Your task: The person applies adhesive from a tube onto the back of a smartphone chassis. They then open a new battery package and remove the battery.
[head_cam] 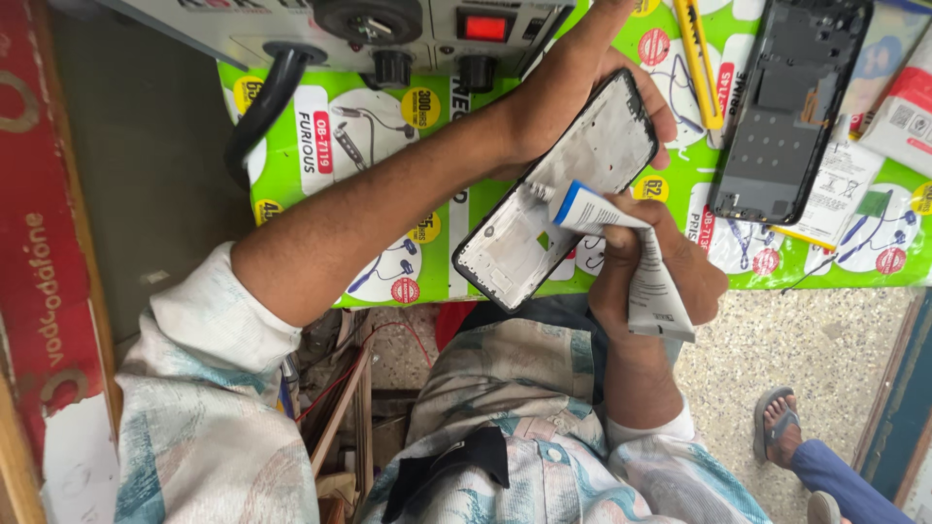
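Close under my chin, my patterned shirt (544, 437) fills the lower view, sleeves rolled back off both forearms. Above it I hold a phone frame (558, 189), black-rimmed with a pale inner face, tilted over the near edge of the tabletop (320, 281). My left hand (573, 87) grips its far end, fingers wrapped around the upper rim, the arm running in long from the lower left. My right hand (660, 267) is closed around a crumpled white tube (636, 262) with a blue band, whose tip touches the frame's inner face near the middle; the wrist is bent upward from my lap.

Just right of the frame lies a second dark phone housing (786, 107), open side up, on the green printed sheet (388, 126) that covers the tabletop. A yellow utility knife (699, 58) lies between the two. Beyond my left hand stands a grey machine (320, 24) with a red switch and black knobs, a thick black hose (262, 97) curving down from it. Someone else's sandalled foot (777, 422) rests on the speckled floor (806, 340) at the right.
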`<state>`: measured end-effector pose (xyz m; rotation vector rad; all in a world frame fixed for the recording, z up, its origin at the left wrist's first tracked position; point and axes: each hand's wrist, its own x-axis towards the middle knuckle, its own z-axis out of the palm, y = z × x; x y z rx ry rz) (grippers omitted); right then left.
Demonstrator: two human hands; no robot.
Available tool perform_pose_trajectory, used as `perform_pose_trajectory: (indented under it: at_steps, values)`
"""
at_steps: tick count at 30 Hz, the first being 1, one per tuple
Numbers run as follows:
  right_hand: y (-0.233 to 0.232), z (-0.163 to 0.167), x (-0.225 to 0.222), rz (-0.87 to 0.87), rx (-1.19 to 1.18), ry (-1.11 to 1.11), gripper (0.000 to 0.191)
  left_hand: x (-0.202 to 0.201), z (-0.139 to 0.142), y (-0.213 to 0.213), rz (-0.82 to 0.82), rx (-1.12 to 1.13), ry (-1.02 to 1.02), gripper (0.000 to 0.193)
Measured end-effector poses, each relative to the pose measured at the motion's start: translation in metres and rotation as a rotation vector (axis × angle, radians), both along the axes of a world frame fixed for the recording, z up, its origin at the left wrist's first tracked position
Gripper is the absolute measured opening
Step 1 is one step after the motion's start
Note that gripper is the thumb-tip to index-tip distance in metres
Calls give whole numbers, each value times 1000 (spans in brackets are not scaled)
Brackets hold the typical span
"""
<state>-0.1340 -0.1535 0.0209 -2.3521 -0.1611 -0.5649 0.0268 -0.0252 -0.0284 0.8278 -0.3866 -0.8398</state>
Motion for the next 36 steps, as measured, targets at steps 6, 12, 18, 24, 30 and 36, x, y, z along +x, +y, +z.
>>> perform_pose_trajectory:
  at_steps: [6,12,18,24,30,36]
  values:
    - [5,-4,4,38,249,128,38,1,7,6,-20,74,106,116]
    - [2,-18,14,94,248,114,36,11,15,8,-55,71,112,121]
    - [9,-19,9,17,41,31,24,8,19,10,-136,35,152,116]
    - [24,-18,-1,-28,108,-23,22,8,20,7,-153,47,140,116]
    - [18,-26,-9,-114,20,59,26,2,17,9,-80,145,77,121]
    - [19,-25,-11,-101,-7,61,30,1,15,4,-81,95,79,115]
